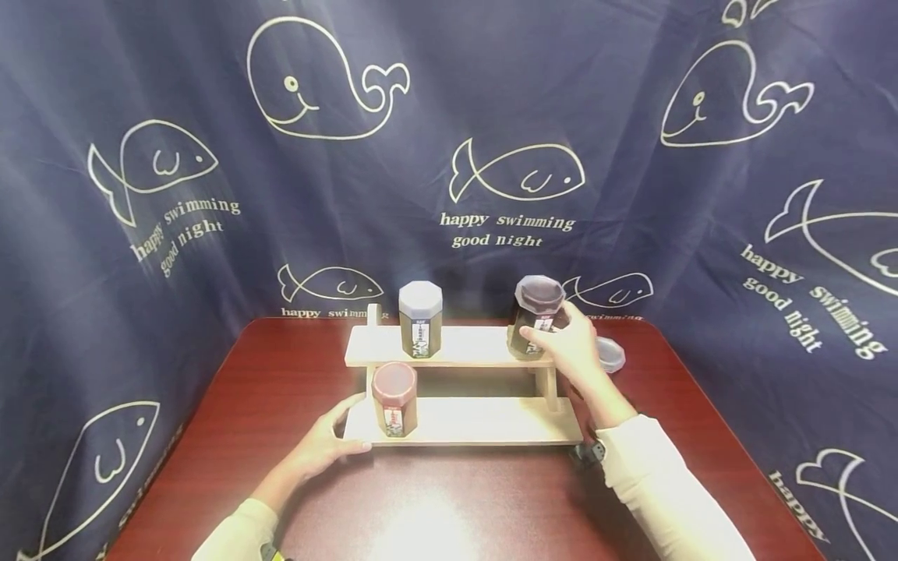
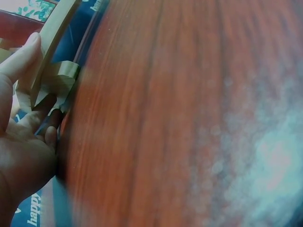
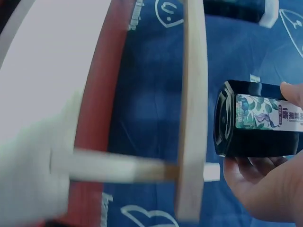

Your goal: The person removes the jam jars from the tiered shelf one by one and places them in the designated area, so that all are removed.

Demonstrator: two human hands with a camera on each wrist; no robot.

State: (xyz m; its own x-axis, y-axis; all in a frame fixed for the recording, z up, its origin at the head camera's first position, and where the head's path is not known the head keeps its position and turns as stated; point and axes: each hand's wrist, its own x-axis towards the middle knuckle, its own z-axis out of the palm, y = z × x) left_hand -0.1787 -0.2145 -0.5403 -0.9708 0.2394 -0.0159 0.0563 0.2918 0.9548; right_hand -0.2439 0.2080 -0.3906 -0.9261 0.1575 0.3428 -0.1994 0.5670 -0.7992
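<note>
My right hand [image 1: 571, 343] grips a dark octagonal jar [image 1: 535, 315] with a label and dark lid, over the right end of the rack's upper shelf. In the right wrist view, a small gap separates the jar's base [image 3: 222, 120] from the board edge [image 3: 193, 109]. My left hand [image 1: 323, 444] holds the left end of the two-tier wooden rack [image 1: 484, 421] at the lower shelf, thumb along the front edge. Beside it, a jar with a reddish lid [image 1: 395, 399] stands on that shelf. A jar with a pale lid [image 1: 421, 319] stands on the upper shelf's left part.
Behind my right wrist, a pale greyish lid or jar top [image 1: 610, 354] shows at table level, partly hidden. The rack stands on a reddish-brown wooden table [image 1: 337, 522]. Dark blue curtains [image 1: 449, 101] with fish drawings surround the table's back and sides.
</note>
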